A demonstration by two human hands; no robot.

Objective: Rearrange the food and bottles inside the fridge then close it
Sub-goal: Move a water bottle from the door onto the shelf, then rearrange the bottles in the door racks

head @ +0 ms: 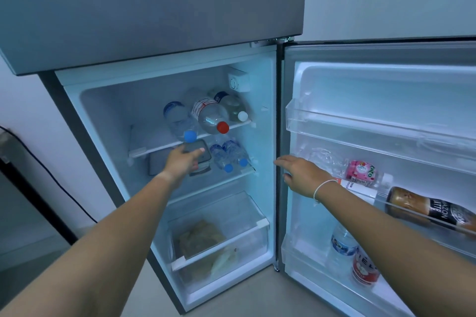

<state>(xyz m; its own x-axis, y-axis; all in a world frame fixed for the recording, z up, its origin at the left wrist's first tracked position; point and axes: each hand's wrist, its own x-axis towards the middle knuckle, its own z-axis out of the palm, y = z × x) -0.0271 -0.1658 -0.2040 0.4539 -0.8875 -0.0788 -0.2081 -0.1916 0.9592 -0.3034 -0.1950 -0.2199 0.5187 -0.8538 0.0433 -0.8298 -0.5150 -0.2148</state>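
Fridge lower compartment stands open; door swung to the right. Freezer door above is closed.

Upper shelf: three bottles lying on their sides, caps outward: blue-capped bottle, red-capped bottle, white-capped bottle. Middle shelf: two small blue-capped bottles side by side at the right, a lidded food container to their left. Bottom drawer: bagged food, contents not identifiable through the plastic.

Door racks: pink-labelled bottle and a brown latte bottle lying in the middle rack; a water bottle and a red can upright in the bottom rack. A crumpled clear plastic item beside the pink bottle is hard to make out. Dark cable runs down the wall at left.

The left forearm covers the container's front and lower left part; a grey flat object left of it is blurred. Latte bottle is cut off at the frame edge; the right forearm hides part of the can.

Left hand: reaches into the middle shelf, fingers curled over the container's near edge, thumb on its lid; gripping it. Right hand: released, fingers extended, at the hinge edge between cabinet and door; contact uncertain. White band on that wrist.
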